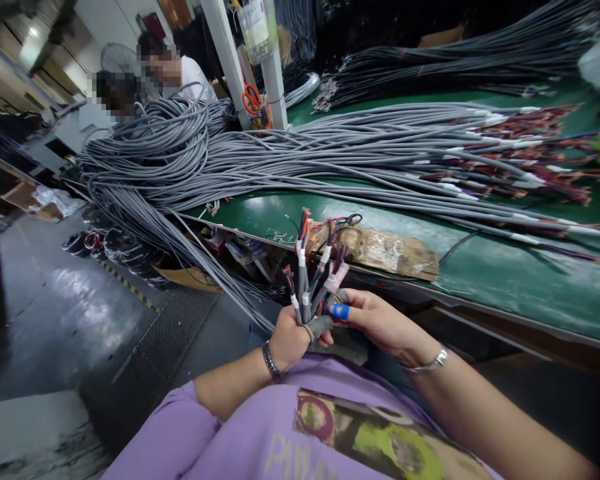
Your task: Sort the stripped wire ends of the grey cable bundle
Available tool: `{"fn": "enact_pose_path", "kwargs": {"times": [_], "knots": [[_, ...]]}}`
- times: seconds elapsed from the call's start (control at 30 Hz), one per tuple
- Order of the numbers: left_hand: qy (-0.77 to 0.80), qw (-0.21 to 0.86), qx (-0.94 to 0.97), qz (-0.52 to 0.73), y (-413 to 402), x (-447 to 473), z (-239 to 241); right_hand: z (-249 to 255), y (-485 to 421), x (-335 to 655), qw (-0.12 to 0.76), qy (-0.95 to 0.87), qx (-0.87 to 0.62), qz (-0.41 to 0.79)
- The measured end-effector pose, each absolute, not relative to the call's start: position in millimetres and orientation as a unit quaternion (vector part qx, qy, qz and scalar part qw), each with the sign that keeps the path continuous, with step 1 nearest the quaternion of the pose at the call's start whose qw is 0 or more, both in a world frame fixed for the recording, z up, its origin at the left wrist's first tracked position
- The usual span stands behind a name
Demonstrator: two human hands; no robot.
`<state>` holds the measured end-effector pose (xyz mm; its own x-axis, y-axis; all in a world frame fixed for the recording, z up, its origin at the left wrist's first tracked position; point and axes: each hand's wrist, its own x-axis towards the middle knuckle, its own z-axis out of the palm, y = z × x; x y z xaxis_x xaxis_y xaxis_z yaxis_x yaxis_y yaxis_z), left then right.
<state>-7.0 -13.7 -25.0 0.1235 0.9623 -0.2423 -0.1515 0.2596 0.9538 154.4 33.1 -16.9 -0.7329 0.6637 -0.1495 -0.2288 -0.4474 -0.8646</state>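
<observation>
Grey sheathed cables with stripped, multicoloured wire ends (307, 280) are standing up in a small fan just in front of the person's chest, gathered between both hands. The left hand (290, 340), with a dark beaded bracelet (270, 361) on its wrist, is clenching around the lower part of this bunch, its fist closing on the grey sheaths so that the white-banded tips are pointing upward. The right hand (380, 323), wearing a thin silver bracelet (430, 363), is coming in from the side and pinching the same bunch near its base; a blue finger cot (340, 311) is covering one fingertip and pressing against the cables. From the fist, the grey cables are trailing down and away to the left, toward the floor.

Behind the hands, a long green work table (480, 273) is running across the view, with a worn piece of brown cardboard (395, 252) taped near its edge. A large heap of long grey cables (260, 153) is lying across the table and spilling off its left end, their coloured wire ends spreading out to the right. Orange-handled scissors (253, 98) are hanging on a white post (275, 73). Two other people are sitting at the far left, behind the heap.
</observation>
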Motion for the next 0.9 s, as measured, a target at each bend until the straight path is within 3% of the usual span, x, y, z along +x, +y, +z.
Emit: {"fn": "enact_pose_path", "kwargs": {"times": [0.13,0.37,0.9], "knots": [[0.488,0.628,0.435,0.422,-13,-8,-22,-17,30,152,0.281,-0.471,-0.25,0.798],[0.505,0.592,0.399,0.485,-13,-7,-17,-25,27,151,0.325,-0.444,-0.323,0.77],[0.512,0.606,0.407,0.454,-16,-5,-20,-2,26,143,0.28,-0.487,-0.342,0.753]]}}
